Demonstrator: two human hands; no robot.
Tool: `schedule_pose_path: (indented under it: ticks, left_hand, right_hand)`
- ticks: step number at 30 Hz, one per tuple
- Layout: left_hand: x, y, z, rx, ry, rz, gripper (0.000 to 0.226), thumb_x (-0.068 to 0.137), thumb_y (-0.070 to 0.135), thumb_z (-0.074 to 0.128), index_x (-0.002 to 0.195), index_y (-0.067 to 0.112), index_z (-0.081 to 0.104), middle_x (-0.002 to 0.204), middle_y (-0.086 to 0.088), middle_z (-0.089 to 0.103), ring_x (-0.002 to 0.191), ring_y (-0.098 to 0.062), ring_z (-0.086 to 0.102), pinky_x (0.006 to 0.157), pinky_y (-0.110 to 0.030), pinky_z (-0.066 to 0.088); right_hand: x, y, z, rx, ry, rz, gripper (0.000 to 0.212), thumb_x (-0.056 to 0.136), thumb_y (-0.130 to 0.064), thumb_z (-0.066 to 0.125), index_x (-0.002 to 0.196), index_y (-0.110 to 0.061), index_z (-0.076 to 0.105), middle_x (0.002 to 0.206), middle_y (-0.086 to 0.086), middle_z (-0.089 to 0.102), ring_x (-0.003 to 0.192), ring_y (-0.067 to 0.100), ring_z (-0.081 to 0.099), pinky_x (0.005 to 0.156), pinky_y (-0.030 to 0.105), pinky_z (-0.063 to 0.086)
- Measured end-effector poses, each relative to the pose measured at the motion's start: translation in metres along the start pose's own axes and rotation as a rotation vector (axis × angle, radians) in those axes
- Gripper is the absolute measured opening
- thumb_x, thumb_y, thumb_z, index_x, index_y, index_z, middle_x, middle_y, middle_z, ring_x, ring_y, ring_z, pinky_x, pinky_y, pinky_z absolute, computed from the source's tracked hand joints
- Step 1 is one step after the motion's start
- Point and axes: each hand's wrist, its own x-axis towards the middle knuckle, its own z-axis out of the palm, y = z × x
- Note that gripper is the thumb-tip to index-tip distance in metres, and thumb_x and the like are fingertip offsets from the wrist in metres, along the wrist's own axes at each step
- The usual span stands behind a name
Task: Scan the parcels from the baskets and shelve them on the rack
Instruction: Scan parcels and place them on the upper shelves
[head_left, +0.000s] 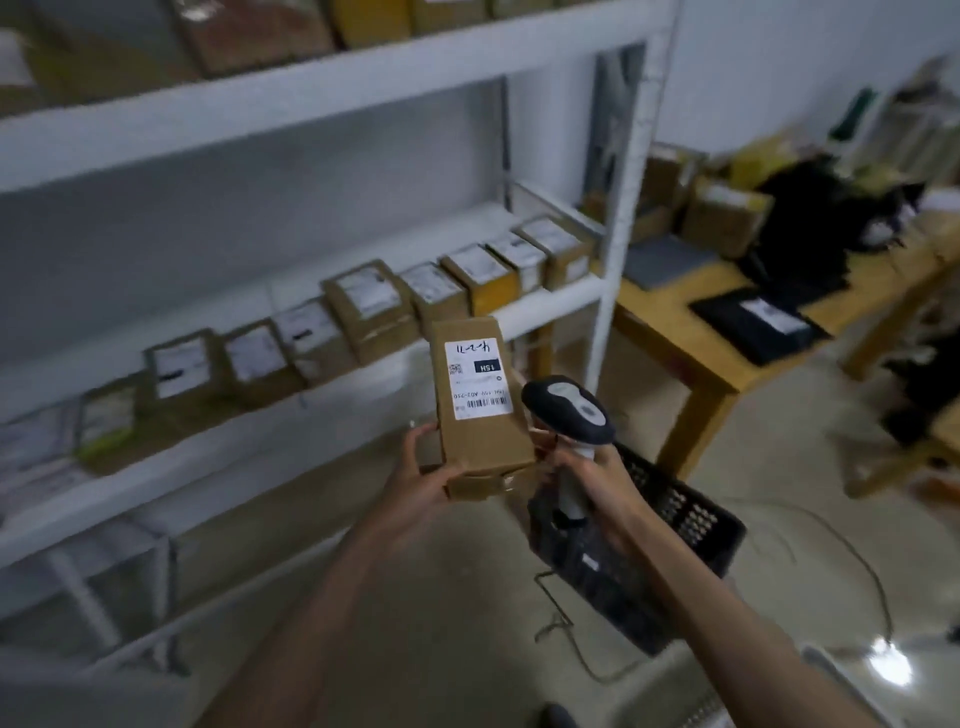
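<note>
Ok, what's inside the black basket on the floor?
The basket shows only something dark inside; the right hand and scanner cover much of it, so I can't tell if parcels remain.

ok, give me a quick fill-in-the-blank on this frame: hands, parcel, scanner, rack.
1. The left hand holds a cardboard parcel with a white ____ on its upper face.
2. The right hand grips a handheld ____.
3. A row of parcels sits on the white ____.
4. The black basket lies below the ____ hand.

Missing words: label; scanner; rack; right
</note>
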Motion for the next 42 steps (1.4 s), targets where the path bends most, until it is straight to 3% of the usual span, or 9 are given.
schedule_pose_path:
  ticks: [4,9,17,20,23,27,29,35,42]
  left_hand:
    - [-0.022,0.022,-0.037,-0.098,0.17,0.11,0.06,0.092,0.02,0.073,0.132,0.049,0.038,0.119,-0.01,0.07,0.098,-0.026,0.074,0.088,-0.041,0.059]
    - [-0.041,0.04,-0.058,-0.159,0.309,0.22,0.065,0.091,0.029,0.073,0.138,0.05,0.033,0.122,-0.003,0.064,0.104,-0.02,0.07,0.082,-0.03,0.054]
    - [-0.05,0.057,-0.073,-0.162,0.566,0.402,0.068,0.09,0.026,0.075,0.139,0.052,0.035,0.136,0.005,0.052,0.123,-0.016,0.053,0.098,-0.045,0.054]
    - [-0.051,0.062,-0.072,-0.117,0.658,0.483,0.072,0.089,0.019,0.076,0.142,0.046,0.034,0.136,0.002,0.055,0.119,-0.013,0.057,0.092,-0.034,0.055]
    - [-0.051,0.067,-0.069,-0.067,0.722,0.571,0.077,0.086,0.014,0.079,0.146,0.032,0.034,0.137,-0.005,0.055,0.117,-0.015,0.059,0.075,-0.016,0.055]
    - [-0.053,0.071,-0.064,-0.057,0.79,0.652,0.092,0.068,0.038,0.082,0.146,0.025,0.035,0.129,0.012,0.06,0.112,-0.017,0.066,0.077,-0.026,0.06]
    - [-0.053,0.073,-0.06,-0.054,0.811,0.671,0.088,0.07,0.029,0.08,0.145,0.024,0.035,0.127,0.02,0.057,0.114,-0.015,0.065,0.076,-0.026,0.06]
    - [-0.048,0.074,-0.053,-0.01,0.868,0.687,0.08,0.083,0.002,0.078,0.143,0.03,0.033,0.135,0.006,0.052,0.124,-0.024,0.057,0.077,-0.021,0.059]
    - [-0.043,0.077,-0.05,0.019,0.889,0.68,0.08,0.083,-0.001,0.076,0.148,0.019,0.033,0.147,-0.007,0.041,0.129,-0.023,0.05,0.076,-0.014,0.055]
  right_hand:
    - [0.017,-0.041,0.039,-0.076,-0.156,-0.104,0.028,0.084,0.002,0.062,0.111,-0.004,0.068,0.109,0.019,0.073,0.106,0.037,0.068,0.088,0.048,0.058]
    - [0.027,-0.077,0.073,-0.136,-0.335,-0.202,0.032,0.088,0.002,0.06,0.113,-0.016,0.07,0.11,0.001,0.075,0.108,0.023,0.068,0.09,0.04,0.06]
    - [0.022,-0.116,0.098,-0.184,-0.438,-0.325,0.025,0.096,-0.008,0.061,0.116,-0.022,0.06,0.113,0.004,0.068,0.105,0.02,0.066,0.081,0.033,0.062]
    - [0.013,-0.125,0.101,-0.216,-0.482,-0.394,0.036,0.097,-0.01,0.061,0.129,-0.022,0.053,0.114,0.002,0.066,0.101,0.019,0.068,0.077,0.031,0.063]
    - [0.001,-0.136,0.1,-0.257,-0.529,-0.434,0.026,0.098,-0.009,0.059,0.119,-0.023,0.055,0.108,0.008,0.067,0.097,0.022,0.069,0.072,0.03,0.063]
    - [-0.011,-0.144,0.094,-0.302,-0.612,-0.439,0.02,0.096,-0.005,0.058,0.11,-0.02,0.059,0.107,0.013,0.067,0.097,0.025,0.069,0.07,0.034,0.064]
    - [-0.015,-0.146,0.09,-0.291,-0.622,-0.427,0.02,0.097,-0.007,0.058,0.114,-0.018,0.059,0.108,0.012,0.068,0.095,0.022,0.07,0.069,0.033,0.064]
    - [-0.022,-0.158,0.073,-0.214,-0.663,-0.377,0.021,0.099,-0.01,0.059,0.119,-0.017,0.057,0.106,0.011,0.068,0.088,0.019,0.072,0.065,0.029,0.062]
    - [-0.02,-0.172,0.057,-0.235,-0.747,-0.338,0.014,0.098,-0.01,0.061,0.11,-0.019,0.059,0.103,0.014,0.067,0.08,0.017,0.074,0.067,0.033,0.063]
